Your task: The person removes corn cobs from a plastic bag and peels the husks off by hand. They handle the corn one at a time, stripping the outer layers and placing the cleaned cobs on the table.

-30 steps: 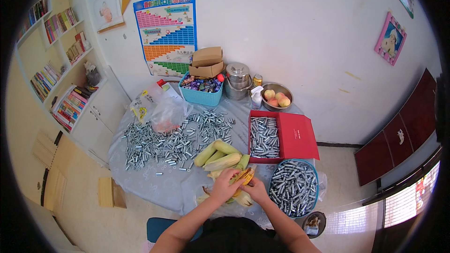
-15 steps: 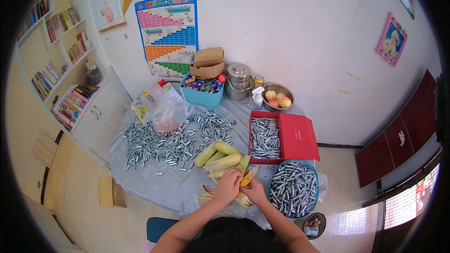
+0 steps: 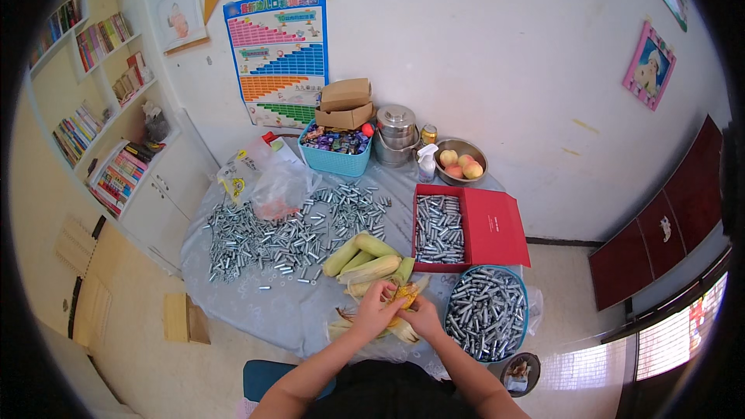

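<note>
Close to the table's near edge, both hands work on one partly husked ear of corn with yellow kernels showing. My left hand closes round its left side, fingers at the top. From the right, my right hand pinches its lower part. Pale peeled husk hangs below the hands. Just beyond them lies a pile of green unpeeled ears of corn. More husk pieces rest to the left of my left wrist. The fingers hide part of the cob.
Many metal tube-shaped parts cover the table's left side. More fill a red box and a blue-rimmed basin on the right. Farther back stand a turquoise basket, a metal pot and a fruit bowl. A bin stands lower right.
More yellow kernels show between my hands now. My left fingers have shifted slightly on the cob; the right hand stays nearly in place.
</note>
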`<state>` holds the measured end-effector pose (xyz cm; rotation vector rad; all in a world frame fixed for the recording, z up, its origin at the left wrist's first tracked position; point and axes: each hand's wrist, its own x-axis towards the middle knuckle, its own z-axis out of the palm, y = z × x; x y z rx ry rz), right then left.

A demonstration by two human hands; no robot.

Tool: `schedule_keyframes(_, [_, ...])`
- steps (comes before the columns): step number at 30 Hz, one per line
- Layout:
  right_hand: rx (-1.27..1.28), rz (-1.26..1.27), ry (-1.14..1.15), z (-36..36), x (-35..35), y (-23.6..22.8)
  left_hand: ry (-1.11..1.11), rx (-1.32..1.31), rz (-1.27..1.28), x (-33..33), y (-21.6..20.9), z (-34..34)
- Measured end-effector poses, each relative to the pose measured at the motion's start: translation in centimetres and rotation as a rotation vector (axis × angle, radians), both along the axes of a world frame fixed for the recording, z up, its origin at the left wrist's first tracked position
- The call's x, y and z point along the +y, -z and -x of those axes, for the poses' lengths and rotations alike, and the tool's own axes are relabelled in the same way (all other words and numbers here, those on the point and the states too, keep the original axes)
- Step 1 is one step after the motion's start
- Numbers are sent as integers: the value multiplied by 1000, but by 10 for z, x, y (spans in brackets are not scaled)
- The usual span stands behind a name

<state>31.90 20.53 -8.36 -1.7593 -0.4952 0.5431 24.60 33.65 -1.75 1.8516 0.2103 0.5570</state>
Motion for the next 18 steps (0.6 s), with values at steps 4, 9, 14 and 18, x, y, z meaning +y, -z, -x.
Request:
schedule_keyframes(4, [-71, 103, 11, 6, 4, -23, -25, -92, -181, -6, -5, -1])
schedule_keyframes(9, [-104, 134, 4, 6, 5, -21, -65, -138, -224, -6, 2, -6])
schedule_keyframes(14, [176, -137, 3, -1, -1, -9, -214, -20, -99, 10, 9, -4])
schedule_keyframes(18, [260, -226, 8, -5, -10, -16, -347, 30, -148, 35, 40, 4])
